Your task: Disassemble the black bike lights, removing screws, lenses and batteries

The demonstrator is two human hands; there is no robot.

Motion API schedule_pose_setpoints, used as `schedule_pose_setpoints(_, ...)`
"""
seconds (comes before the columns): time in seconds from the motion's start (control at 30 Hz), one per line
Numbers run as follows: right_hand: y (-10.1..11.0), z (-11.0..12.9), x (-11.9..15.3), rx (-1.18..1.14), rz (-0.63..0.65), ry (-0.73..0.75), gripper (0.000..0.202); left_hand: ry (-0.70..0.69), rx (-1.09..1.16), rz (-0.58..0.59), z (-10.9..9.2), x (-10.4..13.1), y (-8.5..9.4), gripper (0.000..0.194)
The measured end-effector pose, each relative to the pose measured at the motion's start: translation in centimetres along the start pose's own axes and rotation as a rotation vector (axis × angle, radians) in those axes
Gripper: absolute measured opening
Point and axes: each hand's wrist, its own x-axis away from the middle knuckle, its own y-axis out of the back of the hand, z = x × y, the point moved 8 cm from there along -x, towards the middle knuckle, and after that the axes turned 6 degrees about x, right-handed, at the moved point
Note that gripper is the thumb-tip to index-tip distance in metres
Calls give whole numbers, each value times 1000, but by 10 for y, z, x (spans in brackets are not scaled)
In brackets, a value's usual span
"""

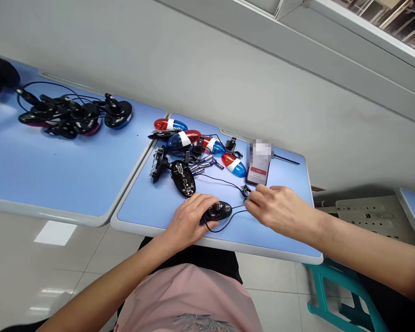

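My left hand [195, 214] is closed around a black oval lamp base [218, 210], its fingers over the top and its thumb along the near side. A thin black cable loops from this base toward my right hand [271, 205]. The right hand is closed in a pinch just right of the base. A thin straight line runs from the base to its fingertips, but what they hold is hidden. Close beyond those fingers lies a small black clamp [245, 190] on a cable. Another black base [183, 178] lies open with its inside facing up, left of centre.
Red, white and blue lamp covers [234, 165] lie at the back with several batteries [207, 161]. A phone [258, 166] lies to their right. Black lamps [86, 117] with cables are heaped on the left table [72, 180]. A green stool [346, 295] stands at lower right.
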Motion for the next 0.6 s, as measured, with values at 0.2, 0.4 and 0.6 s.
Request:
schedule_pose_setpoints(0.2,-10,-8,3,-70,86,-130,12,-1,-2,-13,1,1,2,39)
schedule_pose_setpoints(0.4,-2,-4,4,-110,131,-80,25,7,-1,-9,2,1,2,38)
schedule_pose_setpoints(0.6,-7,-7,6,-41,86,-103,13,-2,1,-12,2,0,3,39)
